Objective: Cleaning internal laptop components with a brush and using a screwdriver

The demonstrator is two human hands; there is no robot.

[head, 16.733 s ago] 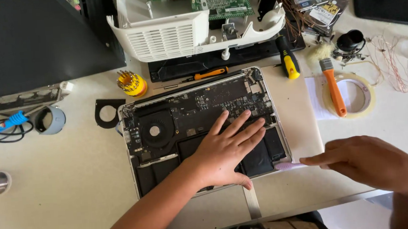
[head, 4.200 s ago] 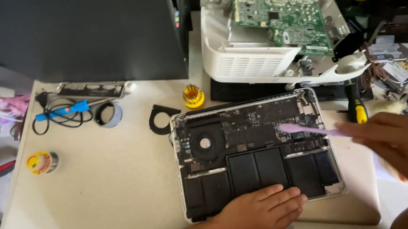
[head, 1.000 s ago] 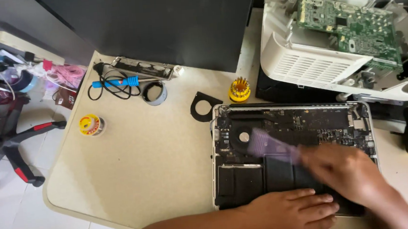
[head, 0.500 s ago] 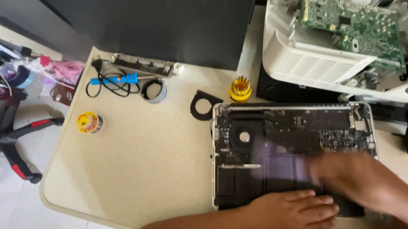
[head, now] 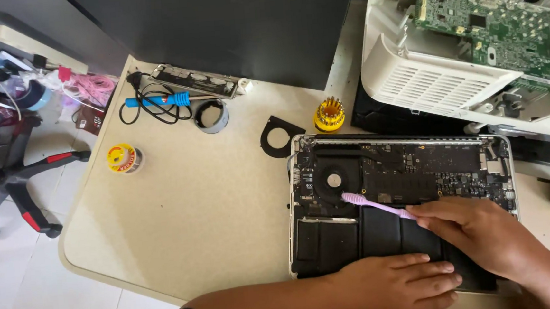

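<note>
- Our right hand point(head: 487, 236) pinches the lilac plastic brush point(head: 376, 205), head at the fan, lower centre.
- Our left hand point(head: 400, 284), fingers spread flat, steadies the opened silver laptop point(head: 500, 151), bottom centre.

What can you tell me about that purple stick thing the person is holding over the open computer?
The purple stick is a thin, pale lilac tool that looks like plastic, much like a toothbrush. It lies slanted, its free end pointing up-left beside the round fan inside the open laptop. The right hand pinches its other end, hiding that part. Whether the tip has bristles is too small to tell. The left hand lies flat on the laptop's near edge and does not touch the stick.
</note>
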